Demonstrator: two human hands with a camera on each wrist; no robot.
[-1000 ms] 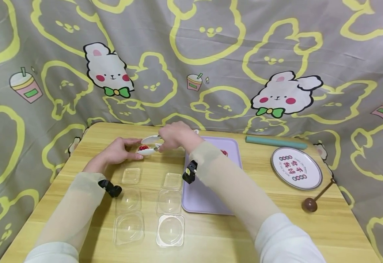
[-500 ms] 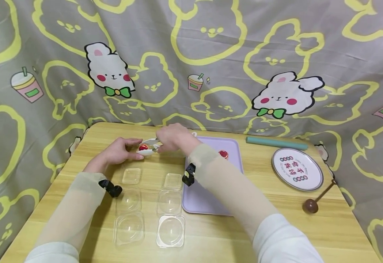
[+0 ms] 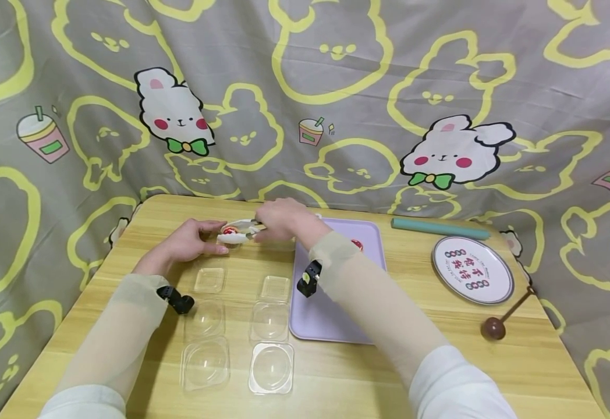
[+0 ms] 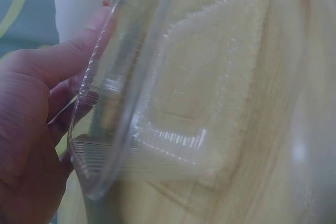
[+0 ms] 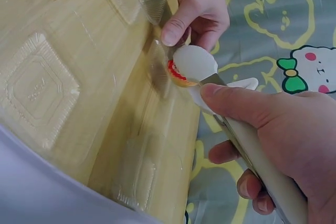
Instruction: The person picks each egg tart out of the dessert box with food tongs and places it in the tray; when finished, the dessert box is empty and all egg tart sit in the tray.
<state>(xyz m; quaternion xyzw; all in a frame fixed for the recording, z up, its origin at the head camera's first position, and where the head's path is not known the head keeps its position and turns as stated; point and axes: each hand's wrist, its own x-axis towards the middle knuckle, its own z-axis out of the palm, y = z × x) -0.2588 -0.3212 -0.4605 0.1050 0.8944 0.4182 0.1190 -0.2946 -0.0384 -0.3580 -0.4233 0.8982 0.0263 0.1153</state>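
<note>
At the back left of the table, my left hand (image 3: pixel 185 241) holds a clear plastic container (image 5: pixel 160 69) between thumb and fingers. A small round tart with a red topping (image 3: pixel 229 231) is over or inside that container; I cannot tell which. My right hand (image 5: pixel 283 135) grips a pair of tongs (image 5: pixel 261 163) with white paddle-shaped ends. Those ends lie on either side of the tart, which shows partly behind one of them in the right wrist view. Whether they pinch it is unclear. In the left wrist view, clear plastic (image 4: pixel 189 82) fills the foreground beside my left hand.
Clear plastic containers (image 3: pixel 272 368) stand in two columns at the front left. A lilac tray (image 3: pixel 331 314) bears another red-topped tart (image 3: pixel 357 244), partly behind my right arm. Rightward are a green rod (image 3: pixel 439 228), a white plate (image 3: pixel 472 269) and a brown ball-ended stick (image 3: pixel 494 327).
The gap between the tongs' ends has narrowed around the tart, which looks slightly turned. My right hand has shifted a little to the right. My left hand stays in place.
</note>
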